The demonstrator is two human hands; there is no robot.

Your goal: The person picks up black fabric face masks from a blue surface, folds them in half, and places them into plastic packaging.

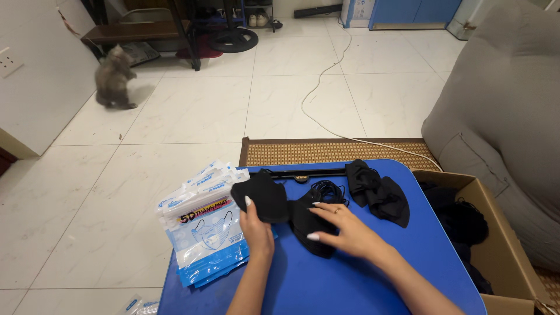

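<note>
White tiled floor (pixel 192 111) all around me, a grey beanbag (pixel 507 99) off to my right, and under my arms the blue table (pixel 350 280). Beside its right edge stood an open cardboard box (pixel 501 251) with dark cloth piled inside. Along the table's left edge lay a fanned stack of clear packets (pixel 207 233), each printed with a mask picture. Far left, a grey cat (pixel 114 79) reared up against the white wall. My left hand (pixel 256 230) pinched one black mask (pixel 262 195) by its lower edge, fingers clamped on it. My right hand (pixel 344 227) pressed flat, fingers spread, on a second black mask (pixel 303 224) at the table's middle. More black masks (pixel 379 192) sat just beyond, near a black bar (pixel 303 173).
</note>
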